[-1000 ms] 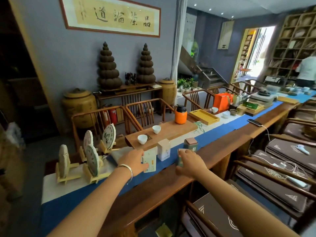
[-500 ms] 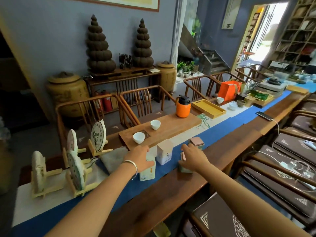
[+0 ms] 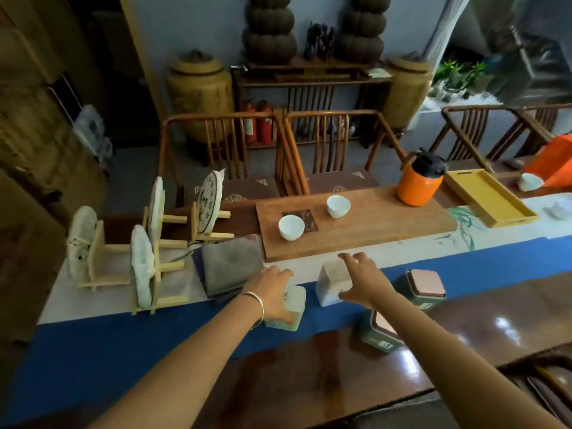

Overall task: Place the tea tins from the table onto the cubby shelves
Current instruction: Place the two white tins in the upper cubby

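Here my left hand [image 3: 272, 292] grips the pale green tea tin [image 3: 288, 308] from above, fingers curled over its lid and thumb on its near side, the tin standing on the blue runner [image 3: 123, 351]. My right hand [image 3: 363, 281] hangs over the white tea tin [image 3: 331, 284] just beside it, fingers spread and thumb out, not closed on it; whether they touch it I cannot tell. Two dark green tins with pink lids stand on the table [image 3: 309, 373]: one [image 3: 425, 287] right of my wrist, one [image 3: 379, 334] partly under my forearm. Beyond, two white cups [image 3: 291, 227] sit on a wooden board [image 3: 371, 224]
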The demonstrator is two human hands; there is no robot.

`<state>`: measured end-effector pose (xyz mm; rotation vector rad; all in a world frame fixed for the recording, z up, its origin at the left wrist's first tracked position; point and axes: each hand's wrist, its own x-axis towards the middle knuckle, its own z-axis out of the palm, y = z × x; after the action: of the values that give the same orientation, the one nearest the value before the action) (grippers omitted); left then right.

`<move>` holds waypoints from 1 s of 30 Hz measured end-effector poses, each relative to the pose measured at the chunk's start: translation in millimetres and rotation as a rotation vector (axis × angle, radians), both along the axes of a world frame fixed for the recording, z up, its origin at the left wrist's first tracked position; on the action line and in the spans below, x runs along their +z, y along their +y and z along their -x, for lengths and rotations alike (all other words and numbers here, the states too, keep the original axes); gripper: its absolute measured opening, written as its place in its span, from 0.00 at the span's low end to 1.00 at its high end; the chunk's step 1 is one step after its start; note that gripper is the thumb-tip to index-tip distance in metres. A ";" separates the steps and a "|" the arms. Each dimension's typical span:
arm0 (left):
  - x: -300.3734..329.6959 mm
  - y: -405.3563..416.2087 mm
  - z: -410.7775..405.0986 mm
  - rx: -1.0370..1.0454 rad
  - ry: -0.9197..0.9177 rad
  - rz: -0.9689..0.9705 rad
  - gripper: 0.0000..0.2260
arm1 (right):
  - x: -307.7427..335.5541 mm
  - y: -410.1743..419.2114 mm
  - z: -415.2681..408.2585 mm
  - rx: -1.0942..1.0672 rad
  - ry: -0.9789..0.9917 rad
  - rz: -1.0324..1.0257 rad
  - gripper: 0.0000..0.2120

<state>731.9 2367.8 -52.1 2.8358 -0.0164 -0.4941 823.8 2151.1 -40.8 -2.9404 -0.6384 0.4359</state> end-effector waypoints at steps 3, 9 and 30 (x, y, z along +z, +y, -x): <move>-25.8 2.8 -4.2 -0.010 0.046 0.008 0.45 | -27.6 -1.9 -23.1 0.015 0.064 -0.011 0.50; -51.3 13.0 -6.7 0.074 0.052 0.126 0.26 | -62.9 -10.1 -46.9 0.076 0.062 -0.116 0.39; 61.2 97.9 30.9 0.489 -0.200 0.346 0.28 | 69.7 49.0 -61.8 0.241 0.201 -0.591 0.36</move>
<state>701.0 2465.7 9.2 2.4161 0.4904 -0.0872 885.6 2200.2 28.9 -2.2441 -0.9117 0.4590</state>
